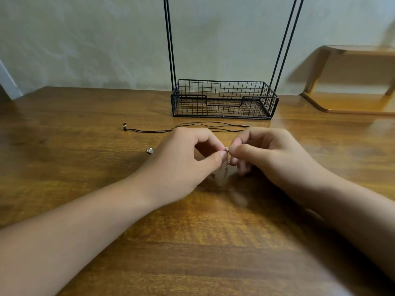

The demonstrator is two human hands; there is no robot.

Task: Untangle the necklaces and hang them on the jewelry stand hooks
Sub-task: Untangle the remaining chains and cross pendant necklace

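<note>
A: Far left on the wooden surface [64,129]: small bead end [125,126] of a dark cord necklace [192,124], cord stretched rightward, passing behind both hands.
B: Just nearer, a tiny sparkly charm [150,150], lying loose beside the left wrist.
A: Left hand [183,159] next: thumb and forefinger curled together, pinching a fine chain necklace [227,155] right at centre.
B: Chain raised off the wood, a short blurred length dangling below the fingertips.
A: Right hand [265,152] meeting it, fingertips pinching the same chain, touching the left hand's tips.
B: Behind, upright against the wall: black wire jewelry stand [224,99], basket base, thin rods rising out of frame. Hooks out of view.
A: Far right: pale wooden shelf piece [352,103], blurred.
</note>
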